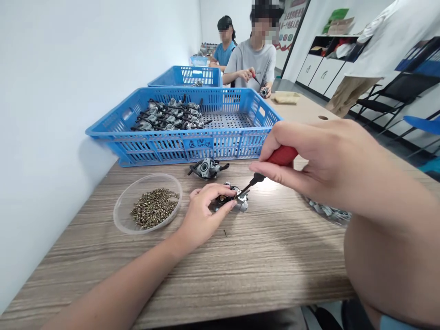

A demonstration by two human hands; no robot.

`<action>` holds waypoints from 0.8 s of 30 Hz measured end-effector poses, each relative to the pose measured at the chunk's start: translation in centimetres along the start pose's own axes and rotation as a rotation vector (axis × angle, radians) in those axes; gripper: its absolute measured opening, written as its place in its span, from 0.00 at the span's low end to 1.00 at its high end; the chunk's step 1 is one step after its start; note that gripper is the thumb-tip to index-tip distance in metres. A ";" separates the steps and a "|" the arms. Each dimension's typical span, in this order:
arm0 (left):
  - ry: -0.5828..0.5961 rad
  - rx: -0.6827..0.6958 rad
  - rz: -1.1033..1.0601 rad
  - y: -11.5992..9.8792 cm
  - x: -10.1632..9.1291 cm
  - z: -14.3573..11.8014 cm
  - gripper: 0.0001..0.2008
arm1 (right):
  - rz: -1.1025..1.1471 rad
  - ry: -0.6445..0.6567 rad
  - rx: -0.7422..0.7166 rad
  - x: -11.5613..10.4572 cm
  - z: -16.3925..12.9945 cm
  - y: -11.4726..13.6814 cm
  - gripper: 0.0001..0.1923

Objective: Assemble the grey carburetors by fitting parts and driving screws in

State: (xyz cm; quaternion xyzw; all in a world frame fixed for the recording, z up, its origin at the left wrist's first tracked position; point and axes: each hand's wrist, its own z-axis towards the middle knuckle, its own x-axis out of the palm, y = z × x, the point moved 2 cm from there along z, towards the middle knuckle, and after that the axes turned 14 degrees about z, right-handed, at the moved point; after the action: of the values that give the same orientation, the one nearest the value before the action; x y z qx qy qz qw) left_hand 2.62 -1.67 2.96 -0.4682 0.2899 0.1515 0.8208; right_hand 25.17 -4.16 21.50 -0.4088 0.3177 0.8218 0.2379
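My left hand (pixel 205 211) is closed around a small metal carburetor (pixel 242 204) on the wooden table, partly covering it. In my right hand (pixel 309 151) is a screwdriver with a red handle (pixel 282 156). Its dark shaft slants down to the left, and the tip meets the carburetor beside my left fingertips. One loose screw (pixel 225 233) lies on the table just in front of the left hand. Behind the held part rests a second carburetor (pixel 206 168). To the left stands a clear round bowl (pixel 118 215) full of small brass-coloured screws (pixel 155 208).
A blue plastic crate (pixel 154 146) with several carburetors stands behind, another crate (pixel 165 79) beyond it. Small metal parts (pixel 328 211) sit in a container at right, partly behind my right arm. Across the table a person (pixel 252 59) holds a red screwdriver. A white wall borders the left.
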 end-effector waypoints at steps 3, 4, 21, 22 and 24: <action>-0.010 0.007 0.015 0.0 0.0 0.0 0.10 | 0.019 0.008 0.026 0.0 -0.2 -0.1 0.09; -0.013 0.012 0.024 0.0 0.0 0.0 0.09 | 0.077 0.052 0.013 -0.1 -0.3 -0.2 0.08; 0.043 0.038 0.106 -1.1 -0.2 -0.3 0.06 | 0.174 0.105 0.042 0.2 -0.7 0.1 0.10; 0.044 0.031 0.103 -1.1 -0.2 -0.3 0.06 | 0.222 0.137 0.029 -0.1 -1.0 0.3 0.10; 0.024 0.012 0.084 -0.9 -0.1 -0.3 0.07 | 0.272 0.158 0.011 -0.5 -1.2 0.6 0.10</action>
State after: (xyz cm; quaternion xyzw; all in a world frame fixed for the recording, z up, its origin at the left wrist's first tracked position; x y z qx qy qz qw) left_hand 2.87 -2.33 3.52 -0.4525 0.3198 0.1784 0.8131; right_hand 25.68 -5.45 21.53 -0.4240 0.3923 0.8101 0.1007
